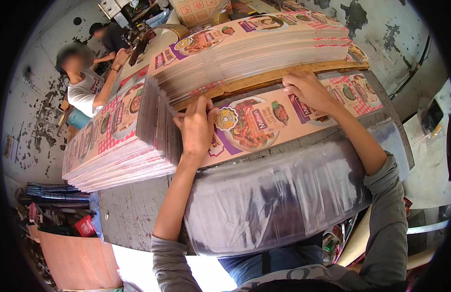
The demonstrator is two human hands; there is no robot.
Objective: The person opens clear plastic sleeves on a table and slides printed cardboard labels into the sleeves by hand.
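Across the middle of the grey worktop (133, 211), a long printed cardboard sheet (257, 127) lies face up, with pictures of food dishes and a red-checked pattern, its far edge along a wooden bar (235, 89). Near its left end, the left hand (196, 127) rests with bent fingers just beside a leaning stack of similar sheets (113, 146); whether they pinch anything cannot be told. Farther right, the right hand (307, 92) has its fingers curled at the far edge; a grip on the sheet cannot be made out. Behind the bar rises a tall stack of sheets (250, 54). Clear plastic (279, 194) covers the near side. At upper left, a person in a white shirt (82, 95) reaches out an arm.
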